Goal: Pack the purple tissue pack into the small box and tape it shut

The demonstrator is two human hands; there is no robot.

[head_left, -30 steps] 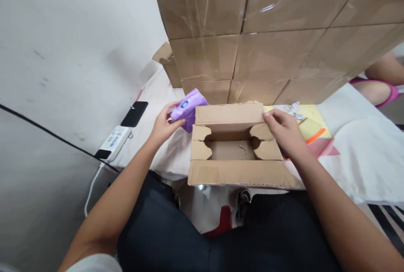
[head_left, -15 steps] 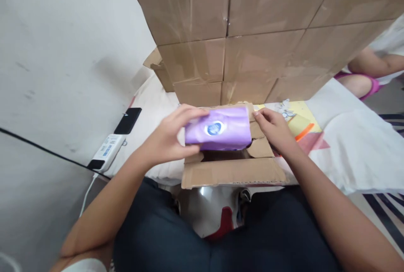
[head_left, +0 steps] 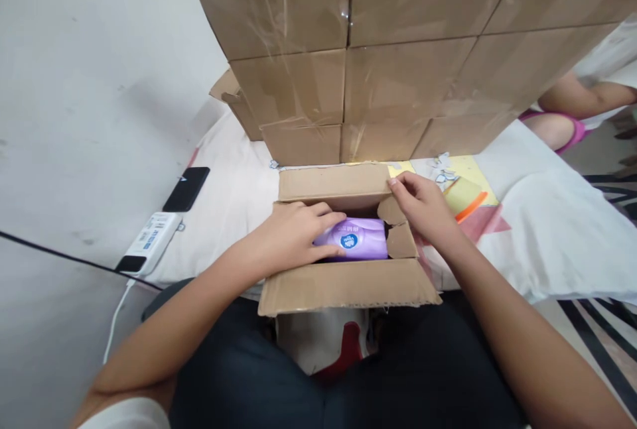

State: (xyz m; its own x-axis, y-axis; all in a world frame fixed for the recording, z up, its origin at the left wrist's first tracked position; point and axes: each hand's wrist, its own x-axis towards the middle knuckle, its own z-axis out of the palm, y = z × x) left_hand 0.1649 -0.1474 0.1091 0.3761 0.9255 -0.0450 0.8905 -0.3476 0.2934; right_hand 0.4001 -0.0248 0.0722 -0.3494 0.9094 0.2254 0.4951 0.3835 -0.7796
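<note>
A purple tissue pack point(head_left: 365, 238) with a round blue logo lies inside an open cardboard box point(head_left: 343, 285). My left hand point(head_left: 298, 233) grips the pack's left end, thumb on the near side and fingers on the far side. At the box's far right corner, my right hand point(head_left: 418, 197) pinches the edge of the cardboard between thumb and fingers. The box's near and far flaps are folded outward, and its small right flaps stand beside the pack. The bottom of the box is mostly hidden.
Stacked taped cartons point(head_left: 398, 77) rise behind the box. On the left lie a black phone point(head_left: 186, 189) and a white power strip point(head_left: 152, 241) with cables. Yellow sheets and an orange strip point(head_left: 472, 207) lie to the right. A person's arm point(head_left: 577, 94) shows at far right.
My left hand has lowered the purple tissue pack from above the opening down into the box. The far flap is now uncovered. My right hand stays at the box's right corner.
</note>
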